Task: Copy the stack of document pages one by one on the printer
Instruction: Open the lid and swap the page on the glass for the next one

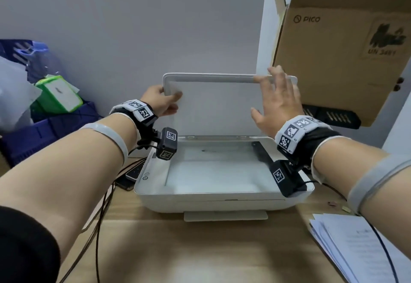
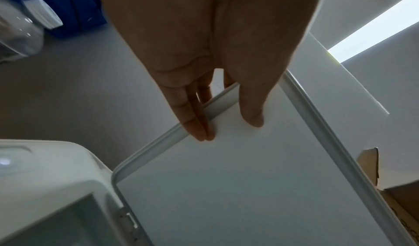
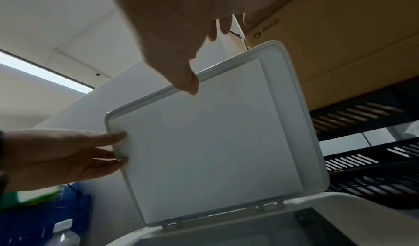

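A white printer (image 1: 200, 200) stands on the desk with its scanner lid (image 1: 218, 105) raised nearly upright. My left hand (image 1: 164, 102) pinches the lid's left edge (image 2: 158, 142), thumb on the inner face and fingers behind it. My right hand (image 1: 275, 102) is spread with straight fingers at the lid's upper right edge (image 3: 226, 65), its thumb free. The scanner glass (image 1: 213, 171) lies uncovered below; something pale shows on it, but I cannot tell if it is a page. The stack of document pages (image 1: 355, 245) lies on the desk at the right front.
A large cardboard box (image 1: 347, 38) hangs over the printer's right rear, above a black slotted tray (image 1: 331, 116). Blue crates (image 1: 44, 131) and a green box (image 1: 57, 93) fill the left. Cables (image 1: 97, 227) and a small keypad device (image 1: 134, 171) lie left of the printer.
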